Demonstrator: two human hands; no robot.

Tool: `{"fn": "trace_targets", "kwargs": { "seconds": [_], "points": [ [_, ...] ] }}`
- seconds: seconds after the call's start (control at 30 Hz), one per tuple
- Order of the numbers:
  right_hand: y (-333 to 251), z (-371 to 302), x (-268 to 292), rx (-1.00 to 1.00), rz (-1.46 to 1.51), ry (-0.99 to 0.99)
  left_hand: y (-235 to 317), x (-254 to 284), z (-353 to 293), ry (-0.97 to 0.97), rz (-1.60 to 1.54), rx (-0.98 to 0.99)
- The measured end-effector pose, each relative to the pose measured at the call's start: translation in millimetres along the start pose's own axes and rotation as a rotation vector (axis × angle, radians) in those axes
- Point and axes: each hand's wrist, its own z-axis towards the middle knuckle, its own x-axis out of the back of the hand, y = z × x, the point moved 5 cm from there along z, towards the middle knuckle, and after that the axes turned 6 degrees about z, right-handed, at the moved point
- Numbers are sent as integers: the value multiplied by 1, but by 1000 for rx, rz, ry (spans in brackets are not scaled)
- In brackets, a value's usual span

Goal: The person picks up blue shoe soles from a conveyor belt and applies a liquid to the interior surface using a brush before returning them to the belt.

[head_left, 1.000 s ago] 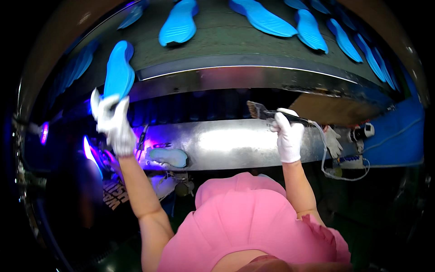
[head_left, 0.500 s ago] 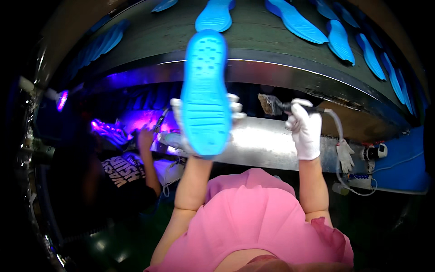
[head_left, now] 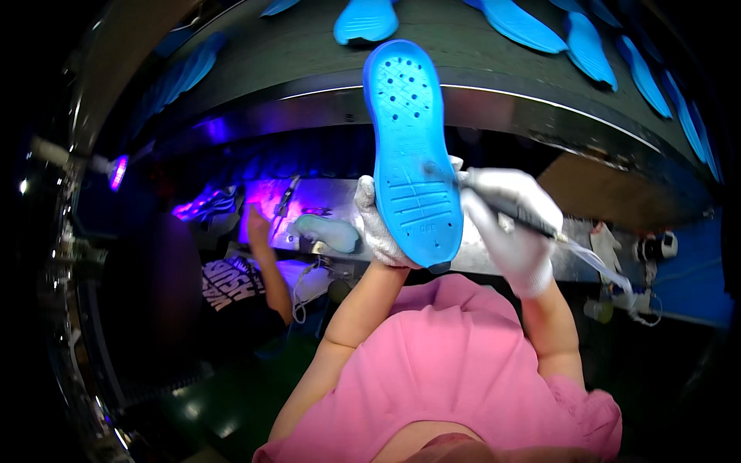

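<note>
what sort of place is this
Probably a shoe factory's production line: blue soles lie along a conveyor-like surface, the left hand holds up another sole, and the right hand holds a brush with a pale tube.

Toward the rim, corners are swallowed by black and straight edges are bent into curves. The blue sole (head_left: pixel 414 150) is brightly and evenly lit, and its grooves are crisply shown. The left of the worktop (head_left: pixel 265 194) is washed in purple light, near a glowing lamp (head_left: pixel 118 173). A thin highlight is thrown back along the metal rail (head_left: pixel 309 112). The brush (head_left: pixel 509 209) is softly blurred, its tip smeared.
</note>
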Motion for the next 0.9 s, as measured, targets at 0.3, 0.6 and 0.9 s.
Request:
{"fn": "trace_targets", "kwargs": {
  "seconds": [0.3,0.6,0.9],
  "points": [
    [18,3,4,-214,84,52,-16,8,-2,-61,-36,92],
    [21,-15,-6,-242,285,4,-8,-13,13,-97,87,2],
    [20,-33,-15,-280,268,-44,9,-12,23,-154,257,61]
  ]
}}
